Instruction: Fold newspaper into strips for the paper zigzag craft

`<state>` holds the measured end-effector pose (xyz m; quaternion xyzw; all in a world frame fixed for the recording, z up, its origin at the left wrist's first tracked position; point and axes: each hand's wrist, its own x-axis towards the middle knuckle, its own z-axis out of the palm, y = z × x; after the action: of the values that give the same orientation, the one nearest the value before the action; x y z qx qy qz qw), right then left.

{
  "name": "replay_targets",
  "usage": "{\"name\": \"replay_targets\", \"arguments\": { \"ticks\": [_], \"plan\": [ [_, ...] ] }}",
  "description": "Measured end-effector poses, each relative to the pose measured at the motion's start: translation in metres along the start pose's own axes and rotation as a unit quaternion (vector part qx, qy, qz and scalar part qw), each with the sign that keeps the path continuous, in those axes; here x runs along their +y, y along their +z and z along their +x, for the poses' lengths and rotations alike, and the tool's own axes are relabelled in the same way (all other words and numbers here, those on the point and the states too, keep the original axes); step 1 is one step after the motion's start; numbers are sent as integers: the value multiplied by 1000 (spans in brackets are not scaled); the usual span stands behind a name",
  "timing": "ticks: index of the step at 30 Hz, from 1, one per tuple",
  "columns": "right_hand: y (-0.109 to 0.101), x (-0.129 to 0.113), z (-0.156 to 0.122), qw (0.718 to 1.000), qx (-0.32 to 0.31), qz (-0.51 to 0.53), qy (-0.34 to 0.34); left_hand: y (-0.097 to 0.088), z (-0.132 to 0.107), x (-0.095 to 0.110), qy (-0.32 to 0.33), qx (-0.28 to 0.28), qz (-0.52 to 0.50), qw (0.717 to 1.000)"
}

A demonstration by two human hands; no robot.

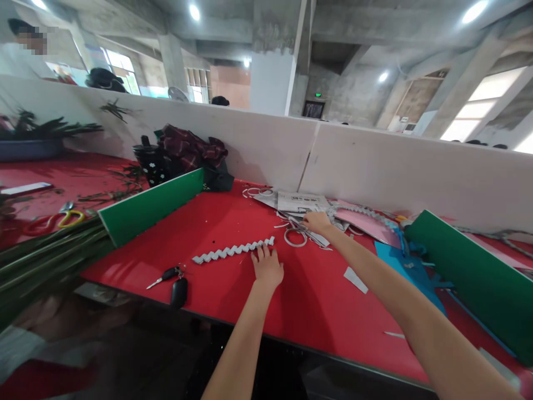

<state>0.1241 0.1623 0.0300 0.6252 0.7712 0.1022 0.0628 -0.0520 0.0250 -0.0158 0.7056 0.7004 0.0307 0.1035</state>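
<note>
For the folded paper strip [222,254], lying on the red surface [316,311] before you, use only light pressure from your left grip [267,268], spread and unclenched with fingertips at the strip's right end, so the creases should stay crisp. It looks pale grey-white, narrow and slightly slanted, with zigzag edges. Beyond it, your right grip [318,222] is curled at the newspaper pile [300,201], whether grasping anything you cannot tell; lifting rather than dragging should avoid snags.

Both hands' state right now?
Left hand: open, at the white zigzag strip.
Right hand: fingers curled beside the printed paper; grip cannot be told.
</note>
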Motion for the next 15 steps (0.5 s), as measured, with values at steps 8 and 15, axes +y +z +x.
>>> {"name": "replay_targets", "arguments": {
  "ticks": [8, 15],
  "plan": [
    [11, 33, 37, 998, 12, -5, 63, -2, -2, 8, 9, 20, -12, 1000],
    [27, 39, 67, 1000, 3, 4, 2, -3, 8, 3, 12, 26, -24, 999]
  ]
}}
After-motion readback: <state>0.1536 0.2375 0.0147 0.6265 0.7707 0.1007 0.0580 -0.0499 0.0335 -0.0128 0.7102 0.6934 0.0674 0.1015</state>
